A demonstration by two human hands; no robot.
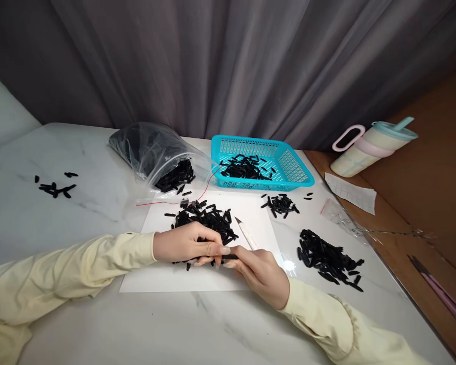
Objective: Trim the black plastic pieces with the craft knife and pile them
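At the left of the frame, a few loose black pieces (55, 190) lie on the marbled table (91, 223). Further right, a clear plastic bag (152, 152) spills more pieces from its mouth. At centre, the left hand (188, 244) crosses a dark heap (213, 220) on a white sheet (148, 281), its thumb and curled fingers closed on one end of a black strip (230, 257). A pointed blade (245, 230) lies just beyond. The right hand (264, 274) pinches the strip's other end between thumb and forefinger. A blue basket (307, 180) holding pieces stands upper centre-right. Rightward are a small pile (281, 204), a larger pile (327, 258) and, upper right, a lidded cup (368, 152).
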